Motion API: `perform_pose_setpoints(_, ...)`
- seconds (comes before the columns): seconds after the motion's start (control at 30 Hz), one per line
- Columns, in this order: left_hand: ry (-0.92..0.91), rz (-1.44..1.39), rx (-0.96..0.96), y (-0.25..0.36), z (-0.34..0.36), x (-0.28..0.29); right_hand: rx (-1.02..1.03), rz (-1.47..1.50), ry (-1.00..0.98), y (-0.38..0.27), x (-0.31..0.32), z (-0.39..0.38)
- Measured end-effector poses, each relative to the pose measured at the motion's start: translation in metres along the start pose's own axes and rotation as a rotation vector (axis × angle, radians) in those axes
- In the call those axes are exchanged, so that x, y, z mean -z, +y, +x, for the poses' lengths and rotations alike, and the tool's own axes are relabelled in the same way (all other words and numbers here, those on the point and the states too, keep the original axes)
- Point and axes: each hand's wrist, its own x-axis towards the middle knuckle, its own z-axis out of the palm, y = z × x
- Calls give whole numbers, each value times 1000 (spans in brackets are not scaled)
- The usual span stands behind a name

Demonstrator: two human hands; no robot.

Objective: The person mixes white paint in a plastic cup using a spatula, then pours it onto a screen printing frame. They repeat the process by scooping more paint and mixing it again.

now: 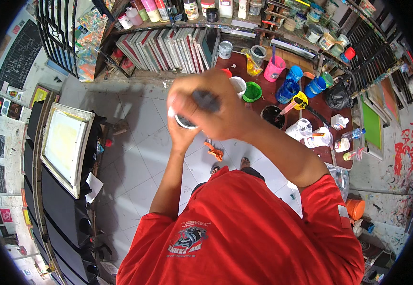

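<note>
Right hand (pixel 232 107), nearest the viewer, grips the blurred, dark round top (pixel 206 100) of a pale cylindrical container (pixel 186 122); left hand (pixel 183 137), lower, grasps its side, the container lying between both.

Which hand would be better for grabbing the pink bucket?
Probably the right hand: it's nearer the pink bucket, and its arm is on that side. The left hand is farther away. Both are at the blurred container.

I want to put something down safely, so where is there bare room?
Bare floor tiles lie between the framed screen and the left forearm. The red-brown table is crowded with containers; only small gaps show, such as between the green tub and nearest blue cup.
</note>
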Motion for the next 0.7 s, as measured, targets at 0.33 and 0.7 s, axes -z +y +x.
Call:
perform_pose_setpoints(0.33, -86, -6, -136, -18, 11, 15, 23, 74, -131, 11, -3, -8)
perform_pose_setpoints(0.7, 147, 73, 13, -23, -4, -4, -84, 226, 67, 5, 12, -3)
